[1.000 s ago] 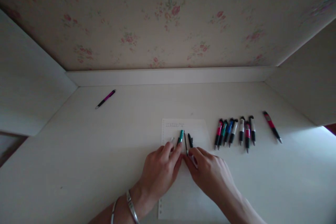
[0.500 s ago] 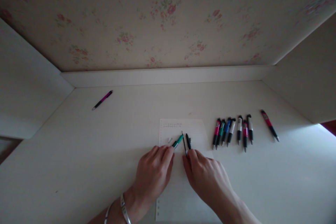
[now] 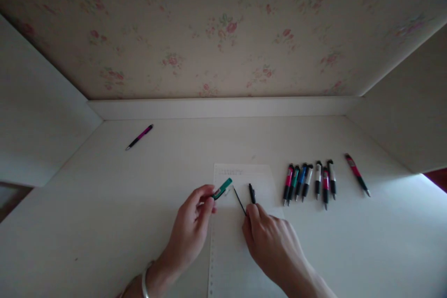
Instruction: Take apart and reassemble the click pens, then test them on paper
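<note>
My left hand [image 3: 192, 219] is closed on a green pen barrel [image 3: 222, 188] with a dark lower end, tilted up to the right above the paper. Between the fingers of my right hand [image 3: 267, 230] is a thin dark pen refill [image 3: 239, 199], its tip pointing up and left toward the barrel. A black pen part [image 3: 252, 193] sticks out beyond the same fingers; whether they grip it or only touch it is unclear. Lined paper [image 3: 240, 260] with faint writing near its top lies under both hands. Small pale pieces [image 3: 228, 191] rest on it, partly hidden by the barrel.
Right of the paper, several pens [image 3: 307, 181] with pink, green, blue and white barrels lie in a row. Farther right is a red and black pen [image 3: 356, 173]. A purple pen [image 3: 139, 137] lies at the back left. White panels and a papered wall enclose the desk.
My left hand has turned and drawn back left with the green barrel, away from my right hand. The refill in my right hand now leans more to the left. The view has tilted slightly.
</note>
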Demonstrator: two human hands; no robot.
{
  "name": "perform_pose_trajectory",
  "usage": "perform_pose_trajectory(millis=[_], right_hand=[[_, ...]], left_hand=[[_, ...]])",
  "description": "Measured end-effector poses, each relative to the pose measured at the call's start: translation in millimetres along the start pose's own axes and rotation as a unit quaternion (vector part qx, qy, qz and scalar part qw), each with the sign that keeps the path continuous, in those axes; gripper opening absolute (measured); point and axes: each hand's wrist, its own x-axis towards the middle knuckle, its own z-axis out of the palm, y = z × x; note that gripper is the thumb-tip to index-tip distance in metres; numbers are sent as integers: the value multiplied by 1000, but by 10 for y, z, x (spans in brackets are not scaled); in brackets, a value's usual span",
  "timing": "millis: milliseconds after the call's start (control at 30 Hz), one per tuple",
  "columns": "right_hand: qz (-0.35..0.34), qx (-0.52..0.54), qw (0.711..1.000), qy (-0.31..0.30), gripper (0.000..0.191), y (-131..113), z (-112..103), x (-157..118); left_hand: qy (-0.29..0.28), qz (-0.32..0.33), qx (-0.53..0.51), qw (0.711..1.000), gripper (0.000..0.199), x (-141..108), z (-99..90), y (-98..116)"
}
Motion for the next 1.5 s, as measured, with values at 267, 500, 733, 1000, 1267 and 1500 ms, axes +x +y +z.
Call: perform_pose_trajectory(millis=[267,500,733,1000,1267,1500], right_hand=[[42,-35,999,5,13,-88,31,35],[40,-110,991,-66,23,-136,4,93],[53,-111,984,-127,26,-258,-183,195],[40,-74,984,-160,21,-225,-237,305],[109,271,956,-39,16,-38,-359,229],[166,707,672,145,30,128,-237,269]], left_hand=[[-33,-208,-385,899,36,55,61,24],[-65,-208,-387,896,29,30,76,29],[-113,-181,-373,903,19,21,93,0],[-127,-171,-346,914,19,-8,102,31],[-166,-202,-388,884,21,-47,107,49],[-286,-219,-343,868,28,-106,142,28]])
